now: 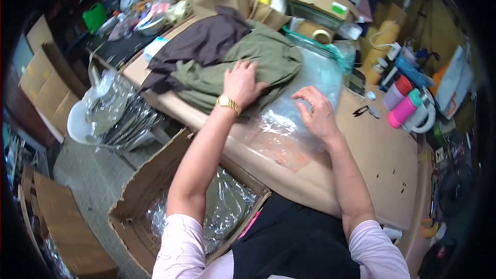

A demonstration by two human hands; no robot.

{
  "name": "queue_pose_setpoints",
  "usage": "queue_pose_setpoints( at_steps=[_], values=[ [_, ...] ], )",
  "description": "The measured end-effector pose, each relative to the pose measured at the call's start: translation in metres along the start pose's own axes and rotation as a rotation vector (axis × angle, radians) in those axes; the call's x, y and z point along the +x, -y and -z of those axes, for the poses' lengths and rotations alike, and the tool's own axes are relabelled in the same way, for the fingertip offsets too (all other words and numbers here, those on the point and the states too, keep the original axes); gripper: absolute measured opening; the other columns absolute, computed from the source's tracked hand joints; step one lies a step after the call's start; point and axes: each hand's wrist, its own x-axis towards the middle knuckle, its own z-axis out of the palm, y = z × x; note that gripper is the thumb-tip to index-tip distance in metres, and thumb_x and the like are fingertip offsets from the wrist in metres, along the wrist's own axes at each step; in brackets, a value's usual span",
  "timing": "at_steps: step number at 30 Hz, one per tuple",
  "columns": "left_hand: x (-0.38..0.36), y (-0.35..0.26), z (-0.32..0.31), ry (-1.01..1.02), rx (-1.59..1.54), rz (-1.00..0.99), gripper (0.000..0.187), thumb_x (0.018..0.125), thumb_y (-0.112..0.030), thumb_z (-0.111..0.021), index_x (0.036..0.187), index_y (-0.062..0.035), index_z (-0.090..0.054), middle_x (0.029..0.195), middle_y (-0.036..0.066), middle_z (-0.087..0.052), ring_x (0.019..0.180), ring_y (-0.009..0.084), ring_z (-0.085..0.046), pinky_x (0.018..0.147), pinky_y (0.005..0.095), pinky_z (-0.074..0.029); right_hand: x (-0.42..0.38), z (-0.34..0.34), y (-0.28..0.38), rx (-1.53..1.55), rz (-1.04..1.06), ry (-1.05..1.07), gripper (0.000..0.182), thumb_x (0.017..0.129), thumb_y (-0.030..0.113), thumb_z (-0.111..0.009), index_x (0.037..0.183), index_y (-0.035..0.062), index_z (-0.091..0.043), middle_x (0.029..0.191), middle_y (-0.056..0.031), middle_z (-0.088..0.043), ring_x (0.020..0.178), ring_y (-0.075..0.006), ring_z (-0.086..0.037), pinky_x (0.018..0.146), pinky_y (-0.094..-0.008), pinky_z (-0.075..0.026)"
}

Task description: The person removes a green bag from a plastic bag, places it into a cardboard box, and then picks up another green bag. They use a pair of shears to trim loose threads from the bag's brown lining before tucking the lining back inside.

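My left hand [243, 83], with a gold watch at the wrist, lies with spread fingers on an olive green cloth [268, 54]. Dark brown cloth [206, 39] is heaped against the green one, farther left. Over the clear plastic bags [281, 124] is my right hand [314, 107], its fingers curved and apart, with nothing visible between them. The bags lie flat on the brown-covered table [372, 160], partly under the green cloth's edge.
An open cardboard box [139, 191] with plastic-wrapped green items stands below the table's front edge. More wrapped items [121, 113] rest on a white chair at left. Bottles [400, 106], scissors [366, 111] and a tape roll [322, 36] are around the table's far and right sides.
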Motion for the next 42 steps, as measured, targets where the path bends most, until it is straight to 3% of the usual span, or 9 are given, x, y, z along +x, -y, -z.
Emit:
queue_pose_setpoints(
  at_steps=[2, 9, 17, 23, 27, 31, 35, 38, 42],
  values=[
    [0.035, 0.013, -0.004, 0.501, -0.068, 0.248, 0.040, 0.087, -0.032, -0.066, 0.120, -0.0088, -0.067, 0.113, 0.020, -0.067, 0.109, 0.0369, -0.063, 0.093, 0.0446, -0.049, -0.018, 0.028, -0.079, -0.317, -0.030, -0.082, 0.030, 0.081, -0.008, -0.054, 0.106, 0.0009, -0.067, 0.120, -0.0187, -0.063, 0.113, -0.0325, -0.061, 0.098, -0.0420, -0.047],
    [0.084, 0.066, -0.014, -0.254, -0.218, 0.314, 0.037, 0.102, -0.033, -0.046, 0.091, -0.0006, -0.060, 0.092, 0.027, -0.065, 0.093, 0.0467, -0.061, 0.079, 0.0525, -0.047, -0.123, 0.100, -0.241, -0.669, -0.541, 0.074, 0.048, 0.084, -0.005, -0.052, 0.130, 0.0082, -0.059, 0.143, -0.0168, -0.048, 0.136, -0.0360, -0.039, 0.113, -0.0503, -0.031],
    [0.003, -0.201, 0.066, 0.514, -0.528, -0.197, 0.028, 0.098, -0.029, -0.052, 0.111, -0.0038, -0.053, 0.099, 0.027, -0.064, 0.096, 0.0447, -0.062, 0.082, 0.0512, -0.049, -0.130, 0.126, -0.258, -0.972, -0.240, -0.140, 0.019, 0.095, 0.021, -0.059, 0.099, 0.0055, -0.069, 0.096, -0.0125, -0.061, 0.101, -0.0281, -0.057, 0.086, -0.0455, -0.046],
    [-0.143, -0.249, -0.037, 0.583, -0.191, -0.422, 0.067, 0.097, -0.051, -0.050, 0.147, -0.0082, -0.039, 0.155, 0.020, -0.033, 0.145, 0.0393, -0.028, 0.113, 0.0661, -0.020, -0.142, 0.213, -0.204, 0.454, -0.813, -0.751, 0.023, 0.104, 0.024, -0.048, 0.101, 0.0052, -0.060, 0.073, -0.0013, -0.051, 0.078, -0.0122, -0.053, 0.072, -0.0286, -0.045],
    [-0.171, -0.291, -0.058, 0.627, -0.201, -0.388, 0.073, 0.096, -0.054, -0.048, 0.151, -0.0072, -0.035, 0.157, 0.020, -0.030, 0.146, 0.0390, -0.027, 0.114, 0.0655, -0.019, -0.169, 0.197, -0.082, 0.087, -0.471, -0.453, 0.020, 0.102, 0.023, -0.054, 0.102, 0.0034, -0.057, 0.086, -0.0042, -0.062, 0.074, -0.0126, -0.055, 0.070, -0.0280, -0.047],
    [-0.189, -0.305, -0.050, 0.552, -0.223, -0.363, 0.071, 0.096, -0.052, -0.050, 0.148, -0.0056, -0.039, 0.156, 0.017, -0.034, 0.145, 0.0355, -0.030, 0.114, 0.0647, -0.018, -0.231, 0.144, -0.068, -0.424, -0.466, -0.196, 0.039, 0.089, 0.009, -0.063, 0.127, 0.0075, -0.058, 0.108, -0.0216, -0.066, 0.102, -0.0403, -0.063, 0.086, -0.0464, -0.049],
    [-0.189, -0.244, -0.017, 0.551, -0.195, -0.249, 0.055, 0.095, -0.040, -0.057, 0.140, -0.0086, -0.053, 0.150, 0.013, -0.046, 0.142, 0.0273, -0.038, 0.115, 0.0613, -0.018, -0.263, 0.160, -0.103, -0.172, -0.576, -0.055, 0.034, 0.085, 0.002, -0.062, 0.119, 0.0026, -0.062, 0.111, -0.0202, -0.066, 0.105, -0.0393, -0.062, 0.089, -0.0452, -0.049],
    [-0.179, -0.191, 0.016, 0.341, -0.324, -0.057, 0.018, 0.090, -0.019, -0.065, 0.092, -0.0037, -0.075, 0.106, 0.012, -0.071, 0.094, 0.0344, -0.068, 0.083, 0.0422, -0.053, -0.266, 0.165, -0.102, -0.243, -0.466, 0.039, 0.030, 0.088, 0.001, -0.059, 0.118, -0.0014, -0.063, 0.108, -0.0189, -0.068, 0.101, -0.0340, -0.067, 0.087, -0.0380, -0.051],
    [-0.160, -0.142, 0.026, 0.285, -0.326, 0.250, 0.020, 0.090, -0.019, -0.070, 0.100, -0.0018, -0.072, 0.096, 0.015, -0.069, 0.078, 0.0278, -0.068, 0.071, 0.0364, -0.054, -0.246, 0.183, -0.122, -0.068, -0.543, 0.165, 0.024, 0.093, 0.007, -0.057, 0.114, -0.0028, -0.064, 0.094, -0.0177, -0.069, 0.088, -0.0307, -0.068, 0.080, -0.0378, -0.050]
  ],
)
